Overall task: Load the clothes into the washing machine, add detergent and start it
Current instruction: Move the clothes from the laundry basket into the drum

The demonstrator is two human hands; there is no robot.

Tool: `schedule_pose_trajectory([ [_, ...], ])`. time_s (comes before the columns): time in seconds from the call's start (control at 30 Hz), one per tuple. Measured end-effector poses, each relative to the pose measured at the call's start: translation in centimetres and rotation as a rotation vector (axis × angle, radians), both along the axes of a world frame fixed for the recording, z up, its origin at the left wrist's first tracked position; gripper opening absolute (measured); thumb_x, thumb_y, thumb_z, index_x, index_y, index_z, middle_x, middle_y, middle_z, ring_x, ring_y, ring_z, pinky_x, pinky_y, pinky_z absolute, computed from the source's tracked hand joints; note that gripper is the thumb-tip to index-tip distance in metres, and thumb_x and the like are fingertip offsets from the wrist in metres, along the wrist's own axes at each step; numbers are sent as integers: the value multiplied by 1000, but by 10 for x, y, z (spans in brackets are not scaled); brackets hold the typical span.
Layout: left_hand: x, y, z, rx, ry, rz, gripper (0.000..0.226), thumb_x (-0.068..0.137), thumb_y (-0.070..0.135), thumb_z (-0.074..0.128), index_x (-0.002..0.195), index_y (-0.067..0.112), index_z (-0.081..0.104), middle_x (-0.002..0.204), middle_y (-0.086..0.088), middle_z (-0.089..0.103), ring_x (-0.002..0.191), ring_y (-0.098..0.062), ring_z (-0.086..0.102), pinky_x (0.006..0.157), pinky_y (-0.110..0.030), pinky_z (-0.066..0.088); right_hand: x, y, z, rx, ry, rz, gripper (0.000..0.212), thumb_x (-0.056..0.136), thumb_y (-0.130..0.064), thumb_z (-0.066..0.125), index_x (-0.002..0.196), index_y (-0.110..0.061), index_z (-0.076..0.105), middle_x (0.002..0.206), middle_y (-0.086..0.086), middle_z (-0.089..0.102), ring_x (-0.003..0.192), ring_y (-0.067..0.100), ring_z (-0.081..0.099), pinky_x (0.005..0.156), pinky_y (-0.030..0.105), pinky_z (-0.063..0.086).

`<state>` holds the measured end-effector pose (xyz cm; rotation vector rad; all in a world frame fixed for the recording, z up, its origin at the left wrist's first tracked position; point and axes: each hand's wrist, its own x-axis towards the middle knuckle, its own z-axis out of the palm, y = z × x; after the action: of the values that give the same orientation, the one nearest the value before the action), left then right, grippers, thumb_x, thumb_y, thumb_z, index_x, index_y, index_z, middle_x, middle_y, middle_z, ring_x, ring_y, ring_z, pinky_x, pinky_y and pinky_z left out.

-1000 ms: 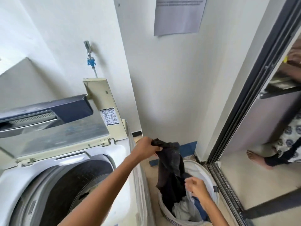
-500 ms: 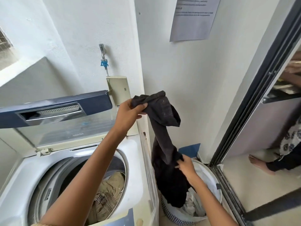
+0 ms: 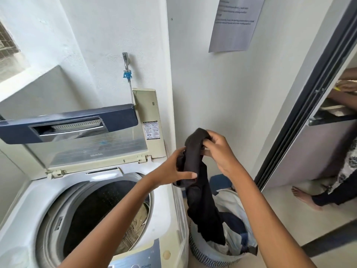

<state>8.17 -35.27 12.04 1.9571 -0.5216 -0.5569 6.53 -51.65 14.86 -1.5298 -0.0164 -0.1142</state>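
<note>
Two hands hold one black garment [image 3: 195, 157] in the head view, raised in front of the wall corner, just right of the washing machine [image 3: 170, 215] and above the laundry basket [image 3: 204, 258]. Its top fold sits under the right hand [image 3: 222, 151], its bunched middle lies in the left hand [image 3: 172, 171], and its long lower end hangs down into the basket. The basket stands on the floor just beside the machine and holds a heap of white and dark blue clothes [image 3: 234, 227] around the hanging end. The machine's lid [image 3: 77, 124] is tilted up at the back, leaving the drum [image 3: 100, 207] uncovered; inside it lies a beige garment [image 3: 138, 223], possibly trousers, though the left forearm hides much of it. The left hand's fingers curl round the cloth from below, one finger stretched across it. The right hand's fingers curl over the top fold and pinch it against the thumb
</note>
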Motion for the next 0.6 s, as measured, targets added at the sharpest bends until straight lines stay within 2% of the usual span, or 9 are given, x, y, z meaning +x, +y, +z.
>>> schedule_pose_trajectory([
  [0.03,1,-4,-2,-25,-32,55,67,80,17,73,136,17,36,116,3,54,99,-3,58,84,-18,52,-1,4,8,33,-29,18,29,92,4,43,92,-15,65,87,2,67,80,9,65,75,28,56],
  [0.1,7,-7,-2,-69,-94,224,37,81,27,71,114,25,56,104,0,63,98,-17,64,88,-38,54,-3,9,20,89,-88,60,30,91,7,42,90,-13,64,86,3,68,83,12,66,81,31,56],
  [0.17,14,-7,6,-121,-166,370,8,85,23,66,90,28,62,88,-4,67,87,-25,66,81,-49,55,-4,10,26,144,-150,104,26,89,8,47,95,-12,63,91,2,68,91,15,64,92,35,53],
  [0.27,22,-1,26,-263,-188,540,16,92,8,54,81,18,60,74,-8,63,67,-21,60,59,-38,57,-3,1,21,164,-178,130,37,84,1,60,111,-24,57,112,0,63,98,20,64,95,34,50],
  [0.33,26,10,40,-405,-140,665,19,93,2,48,81,12,59,71,-6,61,60,-17,58,47,-27,55,-3,-10,5,-71,-127,102,49,76,-14,70,116,-35,52,124,-6,55,104,17,61,95,33,49],
  [0.43,30,41,60,-588,-108,827,23,94,4,46,77,13,57,73,-5,61,63,-15,58,50,-22,56,-10,-18,-39,-475,136,303,68,71,-26,79,125,-42,41,137,-13,37,127,12,41,106,32,37],
  [0.5,28,65,72,-751,-84,905,19,95,11,50,78,16,57,68,2,66,61,-9,63,51,-21,56,-17,-11,-75,-665,250,479,92,71,-25,80,142,-32,23,137,-14,24,131,6,24,111,26,24],
  [0.57,24,91,82,-903,-74,975,15,95,15,52,81,16,58,61,9,69,57,-4,64,52,-19,54,-21,-1,-107,-663,290,481,98,74,-27,77,147,-26,11,135,-15,18,128,3,18,110,20,19],
  [0.6,22,105,85,-941,-89,1009,15,95,16,52,82,17,59,61,11,69,59,-3,65,53,-19,54,-20,5,-117,-580,308,426,88,78,-26,73,145,-24,17,134,-13,24,125,3,24,105,12,24],
])
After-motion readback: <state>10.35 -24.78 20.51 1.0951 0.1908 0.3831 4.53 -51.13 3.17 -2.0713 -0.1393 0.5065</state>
